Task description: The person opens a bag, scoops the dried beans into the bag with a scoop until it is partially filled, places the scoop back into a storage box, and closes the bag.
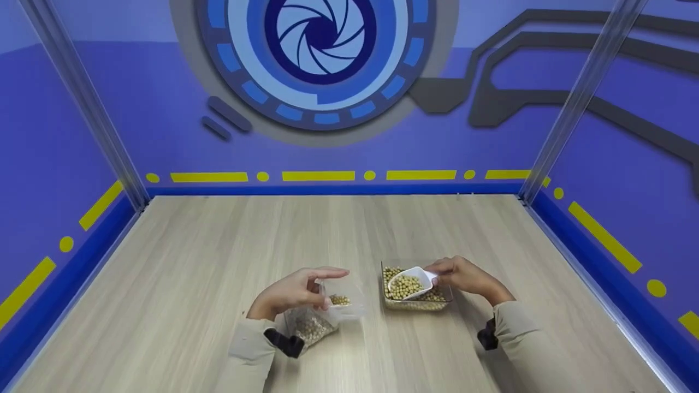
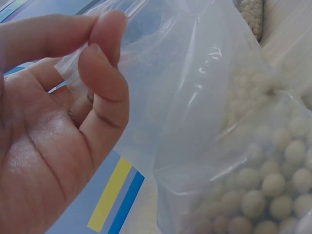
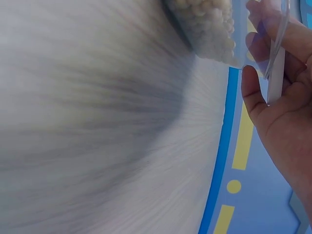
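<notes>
My left hand (image 1: 295, 292) pinches the upper edge of a clear plastic bag (image 2: 190, 97), whose mouth gapes toward the right. Round pale beans (image 2: 253, 202) fill the bag's lower part, which sits on the table. To the right stands a clear rectangular container (image 1: 401, 307) holding the same kind of beans (image 1: 392, 272). My right hand (image 1: 469, 278) holds a white scoop (image 1: 419, 273) by its handle, over the container's right side. Beans fill the scoop's bowl, which overlaps the beans in the container. In the right wrist view, the thumb and fingers are around the white handle (image 3: 276, 80).
A light wood-grain table (image 1: 262, 234) lies under everything. Blue-purple panels (image 1: 136, 120) with yellow marks enclose its back and sides, with metal posts (image 1: 579, 93) at the back corners. Black straps with dark devices (image 1: 285, 343) sit on both wrists.
</notes>
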{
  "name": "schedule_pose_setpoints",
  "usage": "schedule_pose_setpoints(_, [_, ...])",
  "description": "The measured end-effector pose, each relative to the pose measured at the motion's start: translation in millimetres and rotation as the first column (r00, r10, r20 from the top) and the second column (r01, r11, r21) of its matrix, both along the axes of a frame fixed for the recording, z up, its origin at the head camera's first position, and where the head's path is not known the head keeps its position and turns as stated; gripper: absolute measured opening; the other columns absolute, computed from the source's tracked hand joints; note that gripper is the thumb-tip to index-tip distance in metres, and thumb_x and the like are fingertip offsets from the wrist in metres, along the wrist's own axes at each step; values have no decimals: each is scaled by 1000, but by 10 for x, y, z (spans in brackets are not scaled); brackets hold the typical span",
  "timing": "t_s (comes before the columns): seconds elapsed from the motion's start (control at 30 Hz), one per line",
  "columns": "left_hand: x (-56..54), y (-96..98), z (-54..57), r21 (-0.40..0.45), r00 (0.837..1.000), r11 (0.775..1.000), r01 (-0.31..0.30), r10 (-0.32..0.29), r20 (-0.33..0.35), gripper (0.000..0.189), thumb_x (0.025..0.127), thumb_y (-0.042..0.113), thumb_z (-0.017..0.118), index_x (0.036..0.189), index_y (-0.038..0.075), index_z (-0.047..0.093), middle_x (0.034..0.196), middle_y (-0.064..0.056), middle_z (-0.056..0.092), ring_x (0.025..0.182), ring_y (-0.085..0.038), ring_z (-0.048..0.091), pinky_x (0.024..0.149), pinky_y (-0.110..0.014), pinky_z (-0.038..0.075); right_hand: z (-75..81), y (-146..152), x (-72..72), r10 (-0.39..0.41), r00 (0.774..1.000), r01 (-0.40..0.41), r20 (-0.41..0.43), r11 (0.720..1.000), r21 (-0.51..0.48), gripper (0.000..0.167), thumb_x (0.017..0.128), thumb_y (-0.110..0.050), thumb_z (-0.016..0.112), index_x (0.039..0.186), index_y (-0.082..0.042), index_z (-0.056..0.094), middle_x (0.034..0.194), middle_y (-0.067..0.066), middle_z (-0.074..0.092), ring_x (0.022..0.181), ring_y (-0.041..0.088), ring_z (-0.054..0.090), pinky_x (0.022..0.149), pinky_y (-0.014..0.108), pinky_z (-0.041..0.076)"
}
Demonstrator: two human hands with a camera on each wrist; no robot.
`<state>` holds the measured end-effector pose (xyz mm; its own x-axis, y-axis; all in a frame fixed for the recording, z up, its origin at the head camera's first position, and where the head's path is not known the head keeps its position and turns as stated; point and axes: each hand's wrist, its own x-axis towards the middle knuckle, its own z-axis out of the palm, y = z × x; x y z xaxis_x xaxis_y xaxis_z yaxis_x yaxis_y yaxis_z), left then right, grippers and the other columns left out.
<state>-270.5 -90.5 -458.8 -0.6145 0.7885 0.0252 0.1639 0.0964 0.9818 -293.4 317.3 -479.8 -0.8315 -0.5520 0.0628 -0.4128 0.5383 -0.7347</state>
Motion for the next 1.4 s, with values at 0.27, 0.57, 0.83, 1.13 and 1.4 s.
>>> schedule_pose_setpoints(0.27, [-1,3,-3,9,1000,1000,4,-4,5,67,83,-14,50,147,3,38,154,-18,32,66,-3,58,66,-20,51,2,0,3,-8,1000,8,8,1000,-8,31,86,-8,66,116,-1,70,116,20,67,107,27,61,86,23,49])
schedule_pose_setpoints(0.57, [-6,4,-5,2,1000,1000,1,-1,2,67,83,-13,52,147,5,39,153,-19,33,63,-3,56,65,-20,51,-23,23,19,-40,994,45,97,998,-52,32,90,-10,63,121,-3,67,123,21,63,111,28,59,82,21,50])
schedule_pose_setpoints(0.83, [5,-1,4,10,1000,1000,-5,5,12,67,83,-14,52,146,2,38,153,-21,32,66,-3,59,66,-21,52,-43,41,36,-35,978,71,207,983,-168,38,93,-15,62,126,4,61,130,30,54,102,8,61,83,22,53])
schedule_pose_setpoints(1.13, [6,-4,-12,12,1000,1000,-4,4,4,66,84,-12,54,146,6,41,153,-19,33,67,-3,60,66,-21,52,2,44,69,-79,971,118,226,980,-163,40,93,-14,61,129,1,59,131,30,53,98,8,65,89,41,53])
schedule_pose_setpoints(1.4, [3,-5,-6,10,1000,1000,-1,1,-2,67,82,-15,51,146,2,39,153,-22,31,67,-4,61,66,-20,52,97,29,75,-99,988,115,121,985,-131,38,91,-15,64,127,-3,63,126,22,61,103,9,62,86,28,53])
